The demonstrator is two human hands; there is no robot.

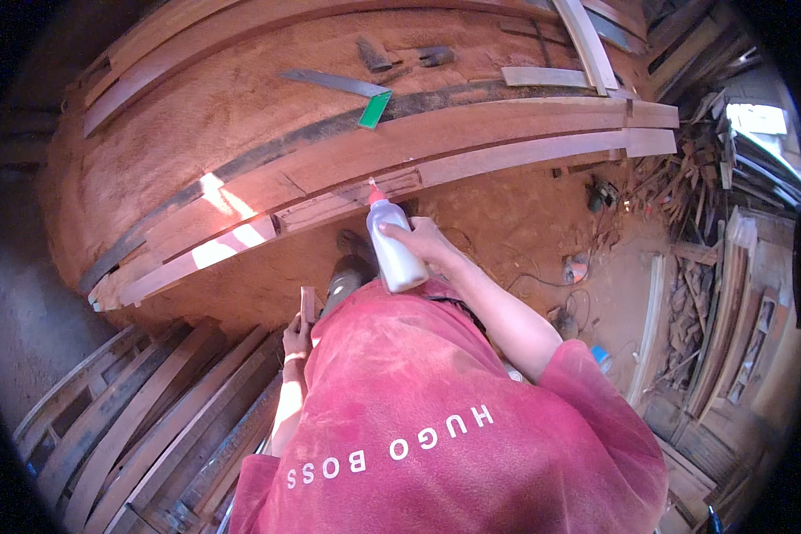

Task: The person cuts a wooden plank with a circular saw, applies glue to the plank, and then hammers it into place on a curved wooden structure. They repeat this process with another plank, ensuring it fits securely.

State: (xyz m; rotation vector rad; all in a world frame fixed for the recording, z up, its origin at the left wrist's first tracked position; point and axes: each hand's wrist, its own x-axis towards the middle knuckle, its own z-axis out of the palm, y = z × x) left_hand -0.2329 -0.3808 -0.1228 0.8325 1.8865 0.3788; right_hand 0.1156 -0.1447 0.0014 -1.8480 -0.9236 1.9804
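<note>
My right hand [421, 238] is wrapped round a white squeeze bottle [399, 249] with a red nozzle. The bottle's tip points away from me, up to the near edge of a long wooden board [347, 200] that has a dark recess or patch. Whether the tip touches the wood I cannot tell. Low at my left side, my left hand [296, 338] is closed on a small wooden block [307, 305] held upright. Beyond the board lies a try square [376, 109] with a green stock and a grey blade.
Reddish sawdust covers the workbench [196, 116] and the floor. Long timbers [151, 392] are stacked at my left. Scrap wood [694, 178] is heaped at the right, and a cord [534, 276] runs over the floor. Short offcuts [543, 76] and dark objects [434, 57] sit at the back.
</note>
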